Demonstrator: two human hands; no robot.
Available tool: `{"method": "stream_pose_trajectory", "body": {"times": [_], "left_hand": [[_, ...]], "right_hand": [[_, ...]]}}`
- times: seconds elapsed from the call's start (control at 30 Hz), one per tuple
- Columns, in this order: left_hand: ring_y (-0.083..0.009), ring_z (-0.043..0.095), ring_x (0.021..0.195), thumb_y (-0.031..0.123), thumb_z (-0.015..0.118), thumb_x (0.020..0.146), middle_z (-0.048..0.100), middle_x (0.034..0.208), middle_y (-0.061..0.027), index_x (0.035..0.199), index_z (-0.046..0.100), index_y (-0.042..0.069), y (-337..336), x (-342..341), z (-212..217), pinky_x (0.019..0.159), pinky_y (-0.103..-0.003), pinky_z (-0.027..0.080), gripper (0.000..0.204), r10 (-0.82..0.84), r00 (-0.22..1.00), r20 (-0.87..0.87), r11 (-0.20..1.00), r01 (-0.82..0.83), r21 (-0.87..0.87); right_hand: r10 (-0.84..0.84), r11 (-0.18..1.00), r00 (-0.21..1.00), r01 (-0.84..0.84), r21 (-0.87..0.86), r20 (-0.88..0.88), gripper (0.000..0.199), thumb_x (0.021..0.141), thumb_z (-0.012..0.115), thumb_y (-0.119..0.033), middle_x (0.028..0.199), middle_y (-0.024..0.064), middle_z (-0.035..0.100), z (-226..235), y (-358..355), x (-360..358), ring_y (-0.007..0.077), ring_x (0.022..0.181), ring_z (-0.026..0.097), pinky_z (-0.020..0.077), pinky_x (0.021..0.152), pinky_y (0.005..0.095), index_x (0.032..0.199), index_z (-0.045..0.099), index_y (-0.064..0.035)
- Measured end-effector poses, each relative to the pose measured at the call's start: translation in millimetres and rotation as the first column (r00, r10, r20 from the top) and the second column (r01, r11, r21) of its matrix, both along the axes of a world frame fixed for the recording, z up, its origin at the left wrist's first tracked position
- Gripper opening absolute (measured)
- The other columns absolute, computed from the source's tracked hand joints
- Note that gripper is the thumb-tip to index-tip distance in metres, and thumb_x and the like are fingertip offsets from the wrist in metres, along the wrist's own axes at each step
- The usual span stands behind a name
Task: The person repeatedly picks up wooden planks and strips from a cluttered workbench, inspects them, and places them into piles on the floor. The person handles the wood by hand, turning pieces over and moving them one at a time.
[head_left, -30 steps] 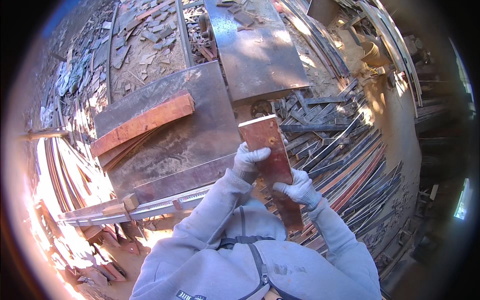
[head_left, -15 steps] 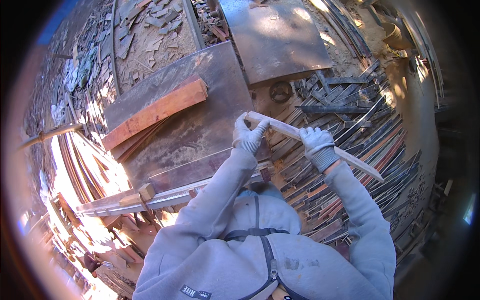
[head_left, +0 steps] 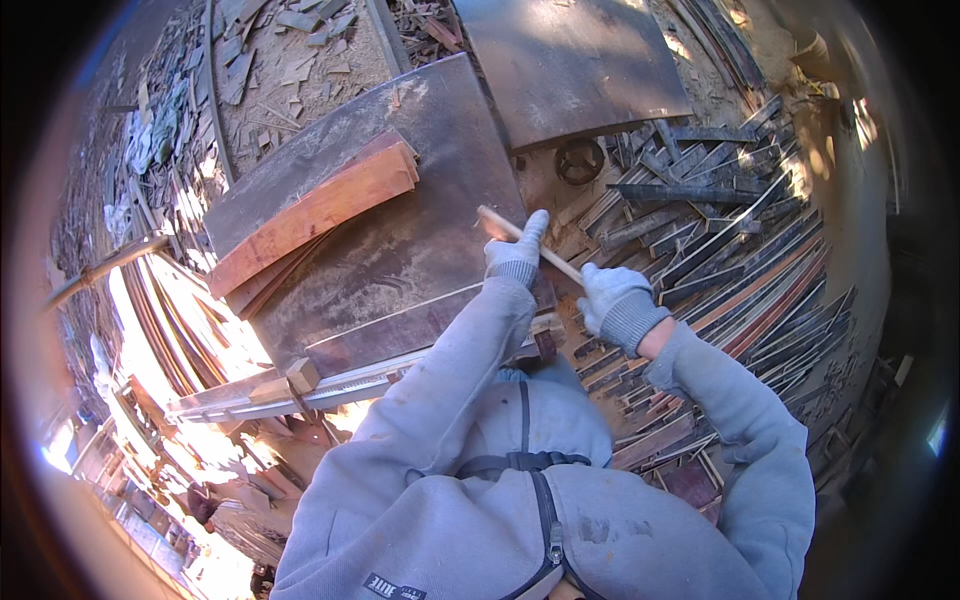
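Both my hands wear pale knitted gloves. A narrow wooden strip is held between them, in front of me beyond the right edge of the dark tabletop's front half. My left hand grips it near its far left end, thumb lying along the upper side. Closed round the strip farther right is my right hand, which hides the rest of its length. Left of my hands, on the dusty dark tabletop, several reddish-brown boards lie stacked at a slant.
A wooden fence board with a metal rail runs along the table's near edge, with small wood blocks on it. A second metal table stands beyond. Long strips pile up on the right; a handwheel sits between.
The strip has turned in my hands, showing its narrow side, and its right end no longer shows. My right hand has rolled over and come nearer my left.
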State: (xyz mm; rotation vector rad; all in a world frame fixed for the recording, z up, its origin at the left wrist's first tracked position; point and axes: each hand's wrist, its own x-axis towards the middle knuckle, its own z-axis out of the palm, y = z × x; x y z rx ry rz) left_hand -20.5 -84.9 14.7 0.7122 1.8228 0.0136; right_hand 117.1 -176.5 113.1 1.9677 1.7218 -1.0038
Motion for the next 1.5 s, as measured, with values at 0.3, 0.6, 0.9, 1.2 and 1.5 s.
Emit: {"method": "stream_pose_trajectory", "body": {"times": [0.3, 0.6, 0.9, 1.2, 1.5], "left_hand": [[-0.0299, 0.077, 0.082, 0.037, 0.084, 0.085, 0.076, 0.106, -0.0221, 0.137, 0.056, -0.005, -13, 0, -22, 0.064, -0.042, 0.062, 0.073, -0.043, 0.996, 0.083, 0.992, 0.053, -0.117], [-0.0411, 0.065, 0.129, 0.063, 0.089, 0.076, 0.063, 0.141, -0.0302, 0.149, 0.048, -0.007, -4, 10, -14, 0.109, -0.044, 0.052, 0.109, -0.277, 0.959, 0.066, 0.961, 0.277, -0.001], [-0.0343, 0.076, 0.099, 0.032, 0.075, 0.098, 0.072, 0.107, -0.0202, 0.131, 0.059, -0.002, -35, -8, -2, 0.084, -0.054, 0.065, 0.05, 0.098, 0.93, 0.354, 0.965, -0.001, -0.264], [-0.0342, 0.067, 0.119, 0.009, 0.073, 0.098, 0.068, 0.127, -0.0186, 0.138, 0.059, 0.003, -75, 44, 18, 0.106, -0.055, 0.059, 0.042, 0.579, 0.535, 0.615, 0.815, -0.387, -0.431], [-0.0338, 0.068, 0.12, 0.008, 0.072, 0.099, 0.069, 0.126, -0.0159, 0.136, 0.062, 0.002, -64, 44, 12, 0.105, -0.051, 0.062, 0.039, 0.734, 0.325, 0.596, 0.666, -0.514, -0.541]], "right_hand": [[-0.524, 0.852, 0.629, 0.406, -0.332, -0.575, 0.089, 0.093, 0.077, -0.042, 0.144, 0.027, 0.063, 20, -61, -9, 0.0397, 0.113, 0.073, 0.0575, 0.1, 0.0495, 0.165, 0.036, -0.0086], [-0.825, 0.162, -0.404, 0.501, -0.85, -0.395, 0.094, 0.096, 0.076, -0.036, 0.11, 0.0115, 0.07, 23, -108, -21, 0.011, 0.074, 0.069, 0.0565, 0.056, 0.0258, 0.171, 0.026, -0.0101], [-0.817, 0.44, -0.084, 0.549, -0.711, -0.57, 0.091, 0.094, 0.082, -0.046, 0.113, 0.0125, 0.073, 14, -147, 8, 0.0139, 0.082, 0.069, 0.0582, 0.073, 0.0271, 0.167, 0.04, -0.011], [-0.219, 0.805, 0.969, 0.112, 0.582, 0.118, 0.049, 0.08, 0.075, -0.019, 0.121, 0.0137, 0.067, 39, -142, 135, 0.035, 0.104, 0.068, 0.0555, 0.093, 0.0503, 0.128, 0.07, -0.009], [-0.063, -0.302, -0.759, 0.633, -0.713, -0.648, 0.106, 0.089, 0.069, -0.077, 0.153, 0.0295, 0.051, -40, -132, 96, 0.0478, 0.143, 0.048, 0.0339, 0.123, 0.0689, 0.156, 0.043, 0.0025]]}}
